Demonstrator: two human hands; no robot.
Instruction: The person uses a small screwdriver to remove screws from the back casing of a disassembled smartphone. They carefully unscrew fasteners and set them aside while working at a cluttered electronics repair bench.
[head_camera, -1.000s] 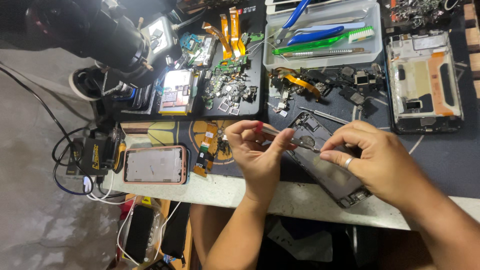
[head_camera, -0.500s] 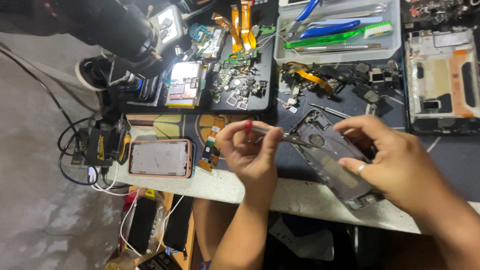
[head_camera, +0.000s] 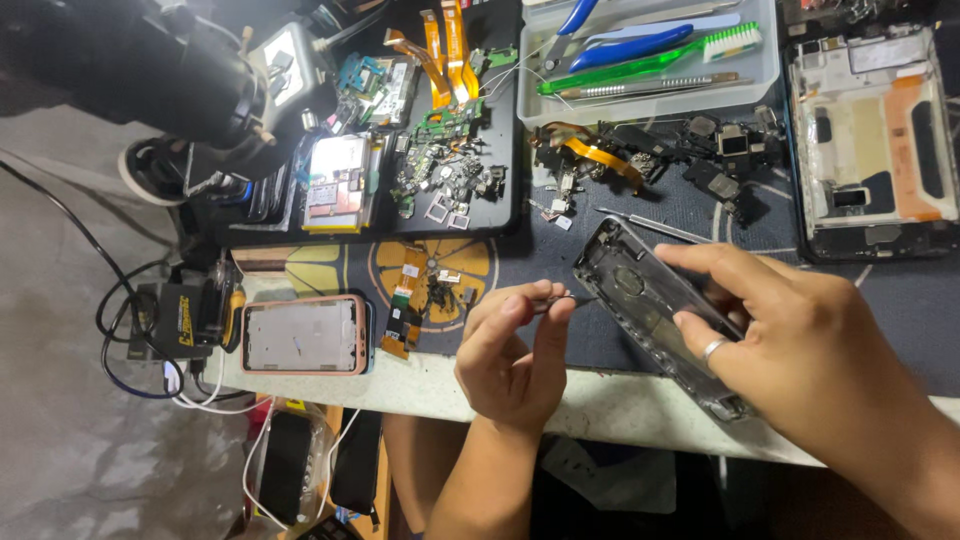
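Observation:
My right hand (head_camera: 790, 340), with a ring on one finger, holds a dark phone housing (head_camera: 640, 295) tilted over the near edge of the work mat. My left hand (head_camera: 515, 350) pinches a thin metal tool (head_camera: 572, 297) whose tip touches the left end of the housing. Both hands hover above the table's pale front edge (head_camera: 620, 405).
A pink-cased phone (head_camera: 303, 335) lies at the left of the mat. A black tray (head_camera: 440, 170) holds boards, flex cables and small parts. A clear tray (head_camera: 650, 60) has tweezers, a green brush and blue tools. An opened phone frame (head_camera: 875, 140) lies at right. Cables hang off the left.
The view has shifted a little. My left hand has lowered and moved right, bringing the thin tool to the housing's end. My right hand still holds the housing.

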